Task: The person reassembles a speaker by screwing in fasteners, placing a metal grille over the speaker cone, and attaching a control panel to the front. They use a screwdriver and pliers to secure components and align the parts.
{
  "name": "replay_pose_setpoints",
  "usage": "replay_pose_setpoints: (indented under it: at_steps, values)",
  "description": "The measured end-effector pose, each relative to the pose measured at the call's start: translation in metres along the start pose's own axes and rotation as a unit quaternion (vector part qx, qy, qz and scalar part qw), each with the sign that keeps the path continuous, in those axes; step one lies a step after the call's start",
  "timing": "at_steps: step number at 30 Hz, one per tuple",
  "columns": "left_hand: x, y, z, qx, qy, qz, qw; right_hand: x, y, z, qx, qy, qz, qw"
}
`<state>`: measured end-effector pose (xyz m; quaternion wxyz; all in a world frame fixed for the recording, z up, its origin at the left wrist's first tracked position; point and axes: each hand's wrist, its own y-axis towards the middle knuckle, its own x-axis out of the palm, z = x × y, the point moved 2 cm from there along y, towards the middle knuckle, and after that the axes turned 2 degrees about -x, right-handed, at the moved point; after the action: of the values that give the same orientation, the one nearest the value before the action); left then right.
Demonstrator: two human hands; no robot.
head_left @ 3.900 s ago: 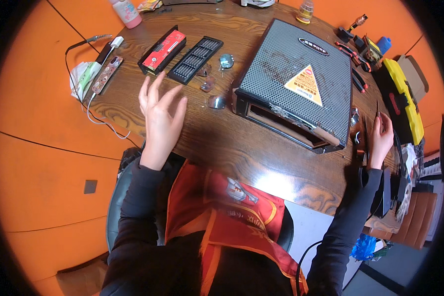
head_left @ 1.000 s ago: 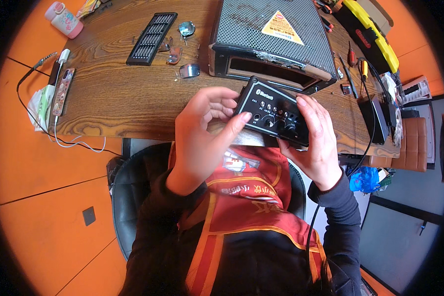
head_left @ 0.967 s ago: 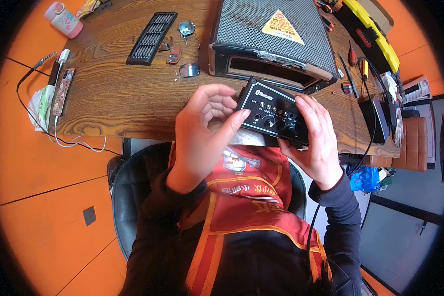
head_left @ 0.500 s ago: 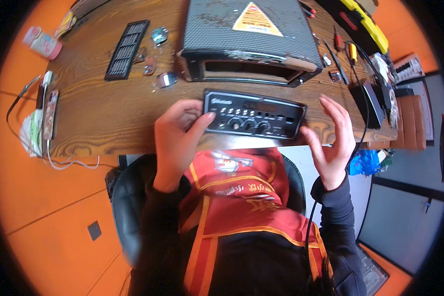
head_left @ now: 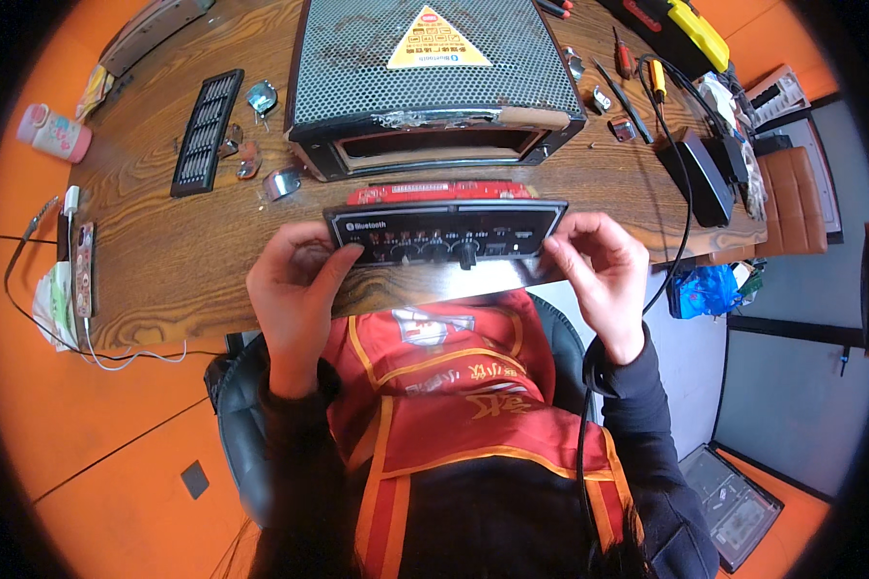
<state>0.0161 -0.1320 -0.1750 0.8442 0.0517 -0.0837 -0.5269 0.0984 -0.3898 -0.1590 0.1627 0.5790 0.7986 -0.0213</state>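
Observation:
Between my two hands is a black control panel point(head_left: 425, 225) with knobs, sockets and a row of small switches on its face. A red circuit board point(head_left: 444, 192) shows along its far side. My left hand point(head_left: 299, 289) grips the panel's left end, thumb on the face and fingers curled behind. At the right end, my right hand point(head_left: 603, 275) pinches the panel's edge the same way. Just beyond stands a speaker box point(head_left: 343, 82) with a grey mesh top, a yellow triangular label point(head_left: 439, 43) and a rectangular opening point(head_left: 434, 145) in the side facing me.
Left of the box lie a black bit rack point(head_left: 206, 135) and several small metal parts point(head_left: 282, 183). On the right are a red screwdriver point(head_left: 623, 53), a yellow screwdriver point(head_left: 658, 79), a black box point(head_left: 695, 179) and a cable point(head_left: 687, 261). A pink bottle point(head_left: 56, 133) stands far left.
My right hand, apart from the panel before, now holds its right end. The panel has moved left and tilted, bringing the red circuit board into sight. The whole view has shifted slightly.

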Motion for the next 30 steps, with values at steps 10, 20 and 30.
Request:
replay_pose_setpoints:
  at_steps: [10, 20, 30]
  values:
    - [0.005, 0.035, 0.024, 0.161, 0.333, -0.017, 0.929, 0.003, 0.036, 0.018, -0.086, -0.019, 0.064, 0.994]
    - [0.005, 0.059, 0.019, 0.29, 0.413, -0.024, 0.863, 0.008, 0.052, 0.017, -0.118, -0.068, 0.103, 0.985]
    - [0.007, 0.057, 0.01, 0.319, 0.467, 0.034, 0.824, 0.02, 0.054, 0.022, -0.123, -0.014, 0.165, 0.979]
